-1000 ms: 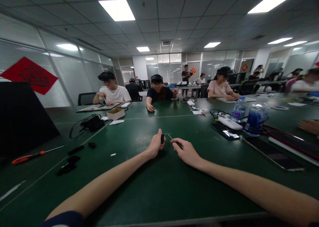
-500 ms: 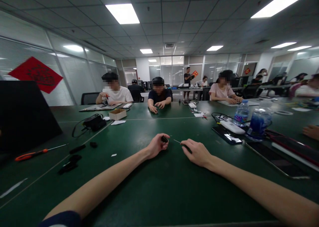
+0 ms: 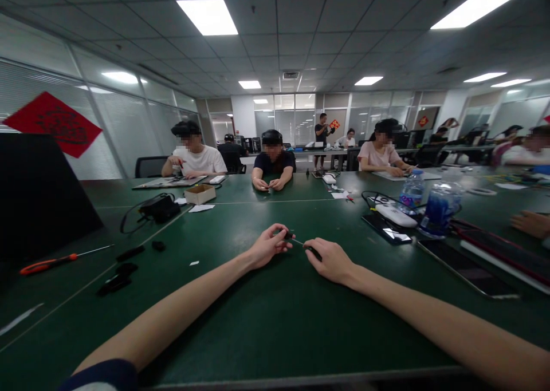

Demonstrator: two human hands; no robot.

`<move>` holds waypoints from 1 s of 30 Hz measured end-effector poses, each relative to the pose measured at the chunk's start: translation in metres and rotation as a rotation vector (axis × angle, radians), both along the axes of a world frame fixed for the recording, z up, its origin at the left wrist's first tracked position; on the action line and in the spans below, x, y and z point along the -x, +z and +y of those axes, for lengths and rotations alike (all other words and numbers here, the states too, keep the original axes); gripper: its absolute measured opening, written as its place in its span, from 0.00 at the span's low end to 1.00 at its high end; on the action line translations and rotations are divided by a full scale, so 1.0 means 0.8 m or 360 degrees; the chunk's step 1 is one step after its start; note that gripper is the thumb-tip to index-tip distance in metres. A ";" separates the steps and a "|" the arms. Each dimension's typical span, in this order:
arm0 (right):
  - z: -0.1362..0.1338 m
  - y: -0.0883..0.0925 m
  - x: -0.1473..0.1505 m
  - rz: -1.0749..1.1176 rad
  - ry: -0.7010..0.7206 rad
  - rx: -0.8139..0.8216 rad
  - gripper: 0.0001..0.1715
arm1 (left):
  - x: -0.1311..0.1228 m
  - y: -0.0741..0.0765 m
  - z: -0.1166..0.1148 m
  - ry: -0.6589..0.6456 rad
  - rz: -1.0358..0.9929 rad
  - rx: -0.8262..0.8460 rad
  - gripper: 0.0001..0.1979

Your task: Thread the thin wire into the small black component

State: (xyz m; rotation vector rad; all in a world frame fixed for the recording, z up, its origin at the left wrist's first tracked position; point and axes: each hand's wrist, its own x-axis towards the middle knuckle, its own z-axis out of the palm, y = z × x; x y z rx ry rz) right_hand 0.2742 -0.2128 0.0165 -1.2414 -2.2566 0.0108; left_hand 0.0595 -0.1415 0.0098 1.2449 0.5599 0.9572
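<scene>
Both my arms reach out over the green table (image 3: 266, 322). My left hand (image 3: 267, 245) is closed round a small black part (image 3: 287, 236), pinched between thumb and fingers. My right hand (image 3: 329, 259) grips the dark handle of a thin screwdriver (image 3: 301, 243). Its metal tip points left and meets the small black part. The two hands are close together, a little above the table top.
An orange-handled screwdriver (image 3: 47, 261) and small black pieces (image 3: 116, 282) lie at the left, beside a dark laptop lid (image 3: 38, 196). Phones (image 3: 468, 273), a water bottle (image 3: 411, 190) and a blue jar (image 3: 438, 208) stand at the right. Other people sit across the table.
My left hand has turned the black part from upright to lying sideways. My right hand has brought the screwdriver tip up against it. Both hands have drawn closer together.
</scene>
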 end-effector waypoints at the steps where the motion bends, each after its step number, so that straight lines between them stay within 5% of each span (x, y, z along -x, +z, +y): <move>1: 0.000 0.000 0.000 -0.0006 -0.0006 -0.0004 0.17 | -0.001 0.001 -0.001 -0.0001 0.0008 -0.0004 0.19; 30: 0.003 0.004 0.004 0.0031 -0.0066 0.0127 0.18 | 0.001 -0.021 0.014 0.0255 0.0125 -0.0305 0.18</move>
